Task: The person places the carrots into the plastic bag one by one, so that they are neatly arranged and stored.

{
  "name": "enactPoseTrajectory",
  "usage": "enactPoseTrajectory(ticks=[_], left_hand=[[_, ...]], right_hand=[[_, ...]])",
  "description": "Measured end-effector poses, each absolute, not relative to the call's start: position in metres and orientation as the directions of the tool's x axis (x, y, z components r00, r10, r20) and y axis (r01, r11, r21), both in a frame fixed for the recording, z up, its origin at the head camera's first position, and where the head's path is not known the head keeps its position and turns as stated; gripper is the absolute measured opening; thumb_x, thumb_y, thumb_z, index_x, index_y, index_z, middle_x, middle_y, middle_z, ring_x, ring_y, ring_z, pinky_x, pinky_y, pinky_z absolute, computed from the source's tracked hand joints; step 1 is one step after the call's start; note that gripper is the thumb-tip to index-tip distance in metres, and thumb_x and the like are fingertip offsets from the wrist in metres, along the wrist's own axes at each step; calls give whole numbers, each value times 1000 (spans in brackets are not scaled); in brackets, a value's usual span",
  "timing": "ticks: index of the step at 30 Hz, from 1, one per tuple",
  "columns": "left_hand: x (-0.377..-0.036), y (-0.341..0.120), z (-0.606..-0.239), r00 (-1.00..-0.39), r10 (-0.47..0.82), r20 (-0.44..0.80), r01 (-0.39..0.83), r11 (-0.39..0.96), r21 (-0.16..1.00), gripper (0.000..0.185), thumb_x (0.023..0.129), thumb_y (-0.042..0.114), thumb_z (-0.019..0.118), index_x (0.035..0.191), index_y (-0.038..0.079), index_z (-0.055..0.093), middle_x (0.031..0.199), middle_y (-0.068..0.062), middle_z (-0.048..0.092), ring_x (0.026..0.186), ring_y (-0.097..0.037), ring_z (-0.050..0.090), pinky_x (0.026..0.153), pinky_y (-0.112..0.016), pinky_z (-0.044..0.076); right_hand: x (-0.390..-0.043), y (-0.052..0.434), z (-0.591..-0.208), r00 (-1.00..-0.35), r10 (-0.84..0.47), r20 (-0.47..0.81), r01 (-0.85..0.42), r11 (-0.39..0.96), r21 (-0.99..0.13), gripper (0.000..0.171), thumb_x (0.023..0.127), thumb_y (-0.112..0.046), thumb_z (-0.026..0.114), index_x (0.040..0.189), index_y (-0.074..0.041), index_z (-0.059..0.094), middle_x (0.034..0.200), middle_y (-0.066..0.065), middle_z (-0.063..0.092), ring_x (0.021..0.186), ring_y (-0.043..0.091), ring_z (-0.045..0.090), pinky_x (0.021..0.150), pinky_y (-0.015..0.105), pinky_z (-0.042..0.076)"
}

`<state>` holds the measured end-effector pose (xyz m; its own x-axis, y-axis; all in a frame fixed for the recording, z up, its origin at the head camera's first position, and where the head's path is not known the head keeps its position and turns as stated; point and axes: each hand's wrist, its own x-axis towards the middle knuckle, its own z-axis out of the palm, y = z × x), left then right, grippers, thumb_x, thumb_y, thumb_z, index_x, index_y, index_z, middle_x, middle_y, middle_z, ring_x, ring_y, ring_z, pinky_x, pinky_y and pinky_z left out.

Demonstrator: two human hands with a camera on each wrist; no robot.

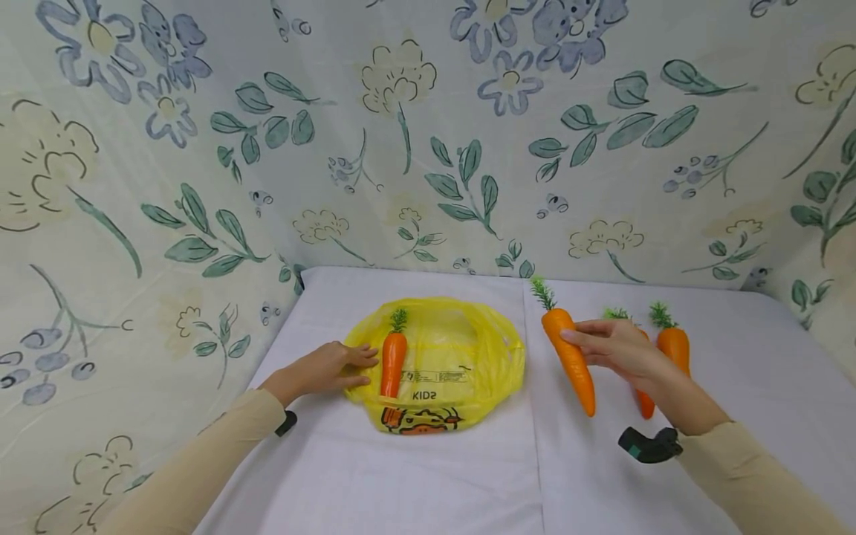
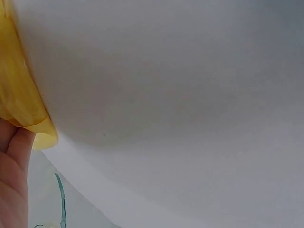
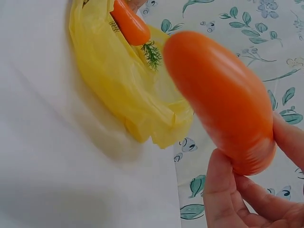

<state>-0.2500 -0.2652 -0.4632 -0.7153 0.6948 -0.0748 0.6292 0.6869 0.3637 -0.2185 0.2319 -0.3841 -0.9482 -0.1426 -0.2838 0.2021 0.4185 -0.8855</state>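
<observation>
Held carrot (image 1: 571,351): long axis slanted in the head view, leafy top up and away toward the floral backdrop (image 1: 428,134), tip down and toward the person, clear of the counter (image 1: 468,475). It hangs between the yellow bag (image 1: 461,357) and two more carrots (image 1: 674,348) lying just beside the right hand (image 1: 618,348) — one of these largely hidden behind that hand. In the right wrist view the held carrot (image 3: 221,95) fills the foreground, its blunt end pinched between thumb and fingers (image 3: 223,190).

Right hand: fingers curled round the upper part of the held carrot, thumb on the near side; it holds nothing else.

Left hand (image 1: 332,368): fingers nearly straight, lying flat on the left edge of the bag and pressing it to the counter. The left wrist view shows only a strip of bag (image 2: 21,95) above the hand (image 2: 12,180) and white cloth.

Bag: spread flat near the counter's middle, with a carrot (image 1: 393,360) on it — long axis almost straight away from the person, green top at the far end, tip near the print "KIDS".
</observation>
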Motion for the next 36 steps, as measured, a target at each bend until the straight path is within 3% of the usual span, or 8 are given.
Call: enactPoseTrajectory(ticks=[13,27,36], left_hand=[[-249,-266,-464,-724,685,-80,620,697,361,49,96,39,67,134,8,64,139,-4,58,137,-24,46,112,-47,36],[-250,-266,-463,-711,698,-78,628,682,374,48,96,36,67,135,7,63,138,-4,59,137,-25,45,112,-48,35],[-251,-266,-463,-703,708,-66,640,671,375,49,96,36,67,134,6,63,137,-5,60,136,-26,46,111,-51,36]], right_hand=[[-222,199,-382,-932,-242,-270,159,397,-904,77,94,-37,70,140,17,41,126,25,61,96,23,65,88,34,57],[-225,165,-384,-896,-336,-291,174,337,-925,67,97,-28,68,139,17,43,123,22,63,92,21,65,84,34,58],[-230,144,-393,-867,-403,-292,189,277,-942,60,95,-23,70,133,18,48,112,18,65,87,21,65,83,38,59]])
